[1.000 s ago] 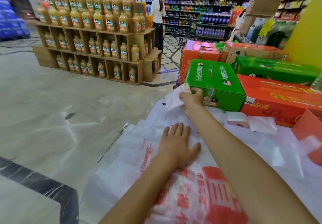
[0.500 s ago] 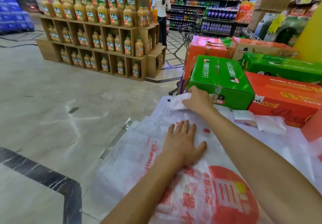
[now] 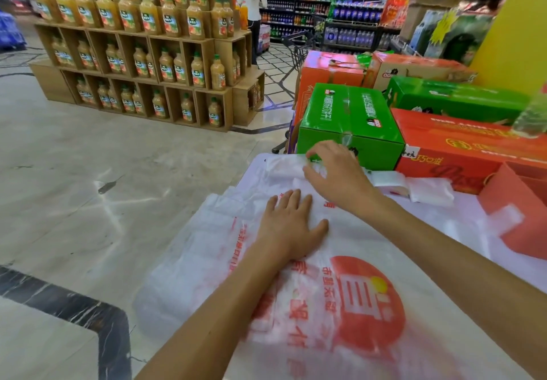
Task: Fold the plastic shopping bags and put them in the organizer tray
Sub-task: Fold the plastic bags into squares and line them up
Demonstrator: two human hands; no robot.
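Supermarket floor lay open left of the table. On the table, a bag (white, red print) lay spread. The left hand pressed flat on it, fingers straight. The right hand pinched the bag's far end just beyond, near the table's far edge, where green and red boxes stood close.

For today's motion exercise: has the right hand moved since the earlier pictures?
Yes. The right hand was by the green box's near left corner holding the bag's end up; it has come back toward the left hand, down onto the bag.
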